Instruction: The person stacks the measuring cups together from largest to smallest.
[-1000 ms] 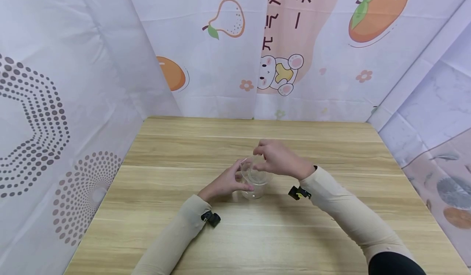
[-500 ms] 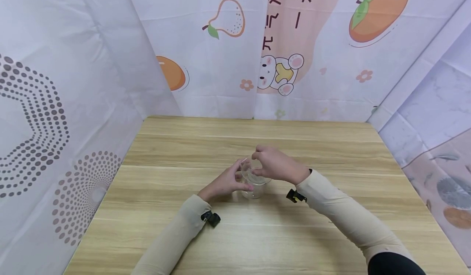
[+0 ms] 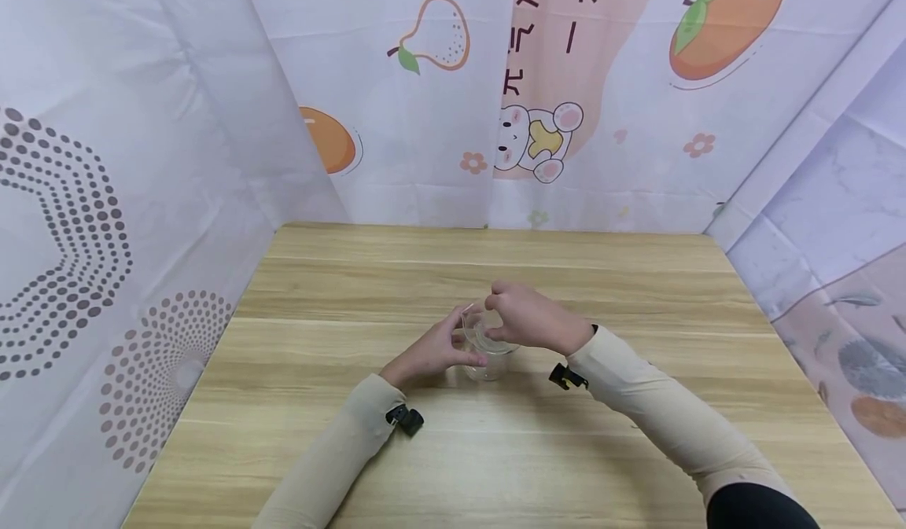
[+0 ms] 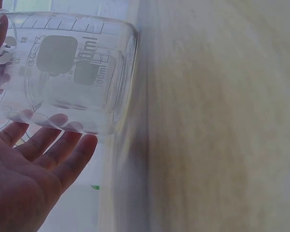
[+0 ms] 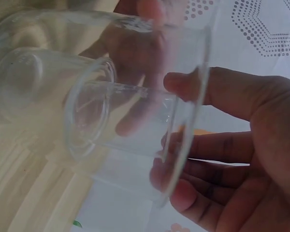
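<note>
A large clear glass beaker [image 3: 494, 368] with printed markings stands upright on the wooden table. My left hand [image 3: 433, 352] grips its side, thumb in front and fingers behind. Through its wall shows a smaller beaker [image 4: 75, 89] marked 100 ml, nested inside. In the right wrist view, a still smaller clear glass vessel [image 5: 142, 140] reaches into the mouth of that inner beaker. With thumb and fingers inside the large beaker's rim [image 5: 203, 92], my right hand [image 3: 531, 318] pinches this smallest vessel near its upper end.
The wood-grain table [image 3: 340, 293] extends around the beakers on all sides. Behind it hangs a printed curtain [image 3: 396, 191], with more curtains at left and right. A small black camera [image 3: 406, 419] is strapped to each wrist.
My right hand has come down and slightly left, its fingers lower at the large beaker's mouth. My left hand and the large beaker have stayed in place.
</note>
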### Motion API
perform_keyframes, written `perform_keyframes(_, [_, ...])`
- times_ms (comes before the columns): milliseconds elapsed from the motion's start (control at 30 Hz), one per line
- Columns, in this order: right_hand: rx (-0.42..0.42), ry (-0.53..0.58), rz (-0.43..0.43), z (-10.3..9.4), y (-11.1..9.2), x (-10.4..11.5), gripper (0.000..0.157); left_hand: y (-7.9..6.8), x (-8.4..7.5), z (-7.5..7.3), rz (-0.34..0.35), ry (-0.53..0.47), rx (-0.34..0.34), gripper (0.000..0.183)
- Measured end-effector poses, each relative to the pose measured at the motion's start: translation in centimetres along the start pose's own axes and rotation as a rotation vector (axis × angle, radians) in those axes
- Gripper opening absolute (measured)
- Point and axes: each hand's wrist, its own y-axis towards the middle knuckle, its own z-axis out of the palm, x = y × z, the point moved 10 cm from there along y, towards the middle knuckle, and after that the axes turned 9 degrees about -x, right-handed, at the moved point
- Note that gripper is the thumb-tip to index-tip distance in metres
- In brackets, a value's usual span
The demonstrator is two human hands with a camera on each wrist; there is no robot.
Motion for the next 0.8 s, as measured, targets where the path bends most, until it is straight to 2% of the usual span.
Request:
perform_keyframes(300, [0.044, 0.014, 0.005, 1.0, 0.1, 0.0, 0.034, 0.2, 0.1, -0.1, 0.008, -0.020, 0.010, 0.093])
perform_keyframes(500, [0.047, 0.005, 0.005, 1.4, 0.2, 0.3, 0.031, 0.1, 0.0, 0.0, 0.006, -0.038, 0.015, 0.095])
perform_keyframes(800, [0.058, 0.000, 0.019, 2.4, 0.3, 0.3, 0.030, 0.1, 0.2, -0.2, -0.014, 0.010, -0.004, 0.096])
